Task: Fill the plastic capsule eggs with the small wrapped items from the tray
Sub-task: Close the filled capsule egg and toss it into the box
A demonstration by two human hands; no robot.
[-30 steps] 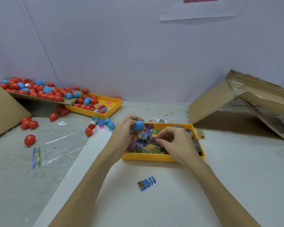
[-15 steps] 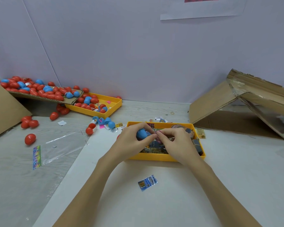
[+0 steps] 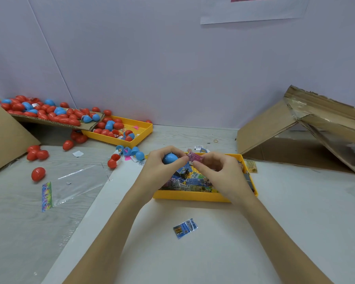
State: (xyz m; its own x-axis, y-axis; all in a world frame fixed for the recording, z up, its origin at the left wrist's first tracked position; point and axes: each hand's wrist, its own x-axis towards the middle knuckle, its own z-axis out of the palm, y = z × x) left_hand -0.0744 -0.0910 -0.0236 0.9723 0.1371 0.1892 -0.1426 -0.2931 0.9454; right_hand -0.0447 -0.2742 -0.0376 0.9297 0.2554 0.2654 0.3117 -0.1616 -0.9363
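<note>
So, going left to right: there's a heap of red and blue capsule eggs (image 3: pixel 49 112) on a cardboard flap at the far left, spilling into a second yellow tray (image 3: pixel 139 134), plus a few loose ones on the tabletop (image 3: pixel 295 222). In the middle, the left hand (image 3: pixel 160 169) has its grip curled around a blue egg piece (image 3: pixel 170 158), held up just over the near yellow tray (image 3: pixel 193 196). Right beside it, the right hand (image 3: pixel 223 171) pinches a small pink wrapped item (image 3: pixel 195 157) between thumb and fingertips, nearly touching the egg. The rest of the wrapped items (image 3: pixel 191 181) sit piled in that tray, and one blue packet (image 3: pixel 185 228) lies alone in front.

Handling-wise, I'd guess the egg is light, hard and a bit slick, so cupping it around the belly makes sense. The packet looks light and crinkly, so pinch it by the edge and fold it in. Can't tell if the egg is actually open yet.
</note>
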